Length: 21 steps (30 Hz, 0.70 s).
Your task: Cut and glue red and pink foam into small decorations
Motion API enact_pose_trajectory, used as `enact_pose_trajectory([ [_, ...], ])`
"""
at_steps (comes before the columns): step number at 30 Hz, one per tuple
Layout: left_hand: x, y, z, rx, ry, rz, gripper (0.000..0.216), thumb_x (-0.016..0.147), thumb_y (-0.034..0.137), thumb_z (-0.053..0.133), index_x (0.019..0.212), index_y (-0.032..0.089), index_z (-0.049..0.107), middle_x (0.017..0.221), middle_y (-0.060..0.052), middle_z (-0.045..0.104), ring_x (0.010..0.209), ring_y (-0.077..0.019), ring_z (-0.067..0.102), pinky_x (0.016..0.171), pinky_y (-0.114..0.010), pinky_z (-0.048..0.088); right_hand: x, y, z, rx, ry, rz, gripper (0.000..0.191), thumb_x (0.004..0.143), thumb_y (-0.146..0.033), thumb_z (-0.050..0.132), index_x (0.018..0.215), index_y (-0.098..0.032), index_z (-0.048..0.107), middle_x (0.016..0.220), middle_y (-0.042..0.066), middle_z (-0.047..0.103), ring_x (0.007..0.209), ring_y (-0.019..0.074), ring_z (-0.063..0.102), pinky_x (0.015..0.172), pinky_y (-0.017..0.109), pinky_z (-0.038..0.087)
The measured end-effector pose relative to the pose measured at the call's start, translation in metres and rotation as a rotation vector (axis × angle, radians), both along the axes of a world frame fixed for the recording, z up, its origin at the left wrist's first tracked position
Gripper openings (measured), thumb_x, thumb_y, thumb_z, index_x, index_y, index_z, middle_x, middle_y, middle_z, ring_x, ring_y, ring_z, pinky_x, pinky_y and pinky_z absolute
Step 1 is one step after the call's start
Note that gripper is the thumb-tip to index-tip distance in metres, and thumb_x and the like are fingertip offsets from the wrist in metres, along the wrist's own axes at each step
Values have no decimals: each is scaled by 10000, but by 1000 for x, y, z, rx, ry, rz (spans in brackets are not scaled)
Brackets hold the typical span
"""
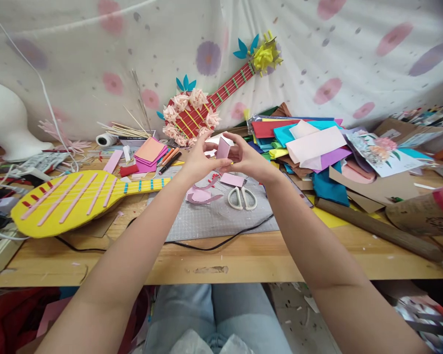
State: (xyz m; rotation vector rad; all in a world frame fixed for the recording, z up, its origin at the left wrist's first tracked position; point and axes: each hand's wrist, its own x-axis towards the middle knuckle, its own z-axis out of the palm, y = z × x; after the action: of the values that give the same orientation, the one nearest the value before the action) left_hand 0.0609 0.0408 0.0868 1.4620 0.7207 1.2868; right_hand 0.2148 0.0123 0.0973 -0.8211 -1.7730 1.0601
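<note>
Above the grey cutting mat (pixel 192 228), my left hand (pixel 203 160) and my right hand (pixel 245 157) meet around a small folded piece of pale pink paper (pixel 223 147). Fingers of both hands pinch it from either side. Below them on the mat lie white-handled scissors (pixel 242 198), a flat pink paper piece (pixel 232 179) and curled pink paper scraps (pixel 199 196). A yellow cardboard lute shape (pixel 68 204) with pink strips rests to the left of my left forearm.
A red paper instrument with pink flowers (pixel 192 118) leans at the back. Colourful paper sheets (pixel 310 142) are heaped at right, near a brown cardboard tube (pixel 380 228). A black cable (pixel 221 244) crosses the mat's front. A white foam head (pixel 11 118) stands at left.
</note>
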Motion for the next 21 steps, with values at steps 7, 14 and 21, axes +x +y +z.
enact_pose_trajectory([
  [7,-39,1,-7,49,53,39,785,526,190,766,1243,237,450,1201,-92,524,1217,-260,421,1019,-457,305,33,13,-34,1,101,-348,663,537,-349,769,1119,-223,478,1069,52,596,1025,212,561,892,383,468],
  [14,-92,-12,-70,-5,597,-29,1052,399,237,817,1337,240,340,1331,-156,420,1252,-298,387,1040,-463,268,25,7,-94,-241,166,-325,617,498,-297,778,1026,-209,470,1064,53,595,960,194,592,878,382,469],
  [21,-86,-16,-107,57,693,36,1064,502,313,775,1392,188,206,1291,-171,451,1184,-276,456,1010,-439,317,5,3,-111,-219,77,-201,654,502,-268,780,1065,-202,454,1173,82,539,1069,204,541,945,381,425],
])
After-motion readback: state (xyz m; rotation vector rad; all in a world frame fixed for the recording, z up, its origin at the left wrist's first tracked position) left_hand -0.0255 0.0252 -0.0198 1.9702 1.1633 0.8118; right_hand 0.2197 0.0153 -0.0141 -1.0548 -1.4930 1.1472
